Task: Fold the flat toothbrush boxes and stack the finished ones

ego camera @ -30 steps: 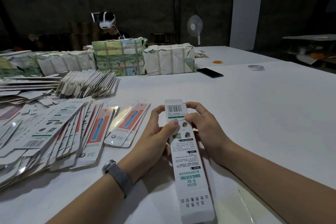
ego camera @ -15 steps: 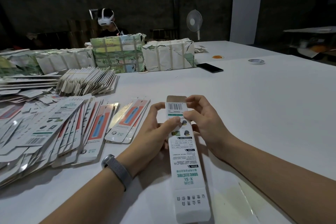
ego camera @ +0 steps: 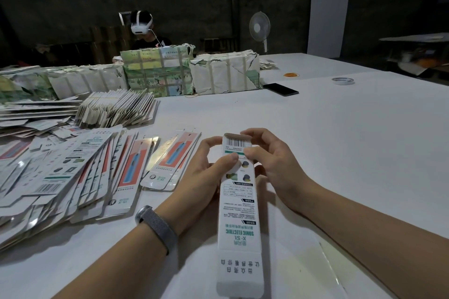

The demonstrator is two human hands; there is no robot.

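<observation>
Table (ego camera: 328,141): a wide white surface that fills most of the view and bears everything named below.
Wrapped bundles (ego camera: 224,71): paper-wrapped, strapped packs in a row at 11 to 12 o'clock, at the far side of the table; a person in a white headset (ego camera: 141,24) sits behind them.
Flat boxes (ego camera: 56,175): a fanned, overlapping heap of unfolded toothbrush cartons at 9 o'clock, with a leaning banded batch (ego camera: 116,111) behind it at 10 o'clock.
Toothbrush box (ego camera: 239,213): a long white carton at centre, lying along the 12-to-6 line, barcode end far from the person, its near end flap at 6 o'clock.
Left hand (ego camera: 206,175): at the box's left edge, fingers curled behind it, thumb pressed on the printed face just below the barcode; a grey band (ego camera: 156,226) sits on the wrist.
Right hand (ego camera: 272,165): at the box's right edge, fingers curled over the far top flap, thumb on the face, touching the left thumb's tip.
Phone (ego camera: 280,89): dark, flat, at 1 o'clock, just beside the bundles.
Tape roll (ego camera: 343,81): at 2 o'clock, well apart from the hands.
</observation>
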